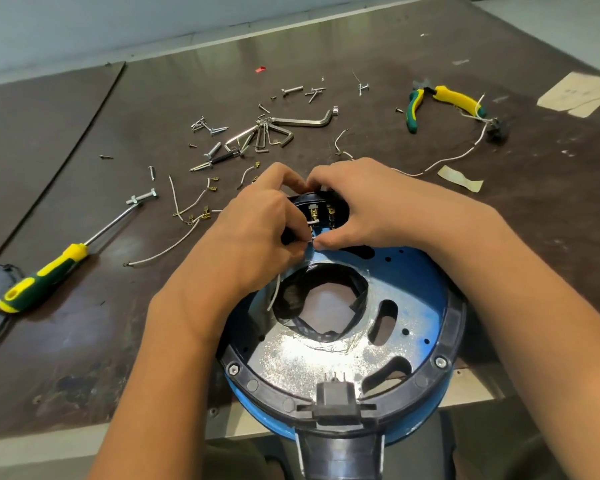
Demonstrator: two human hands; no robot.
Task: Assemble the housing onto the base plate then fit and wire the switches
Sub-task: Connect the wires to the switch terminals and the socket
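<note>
Housing (452, 327): black ring seated round the rim of blue base plate (326, 358), bolt heads showing near-left and near-right. Assembly at the near edge of table (84, 126), nearest part hanging past it toward the body. Switches (323, 211) in the pocket at the ring's far side, brass tabs up, mostly walled in by both hands.

Left hand (257, 230): thumb and forefinger pinching white wire (274, 294) at the pocket's near edge, wire tail trailing down beside the plate's central hole. Right hand (378, 202): fingers curled over the pocket's far wall, thumb tip against the wire end, touching the left pinch. Forearms crossing the ring's left and right rims.

Room: tight between fingertips, only a narrow gap over the tabs. Loose terminal wires (194, 206) just beyond the left knuckles. Hex keys (274, 133) and scattered screws (208, 124) farther back, apart from the hands. Screwdriver (45, 278) well apart to the left. Pliers (440, 102) far right, well apart. Tape scrap (461, 180) near the right forearm, not touching. Black connector (336, 398) set in the ring's near edge, pins up.
</note>
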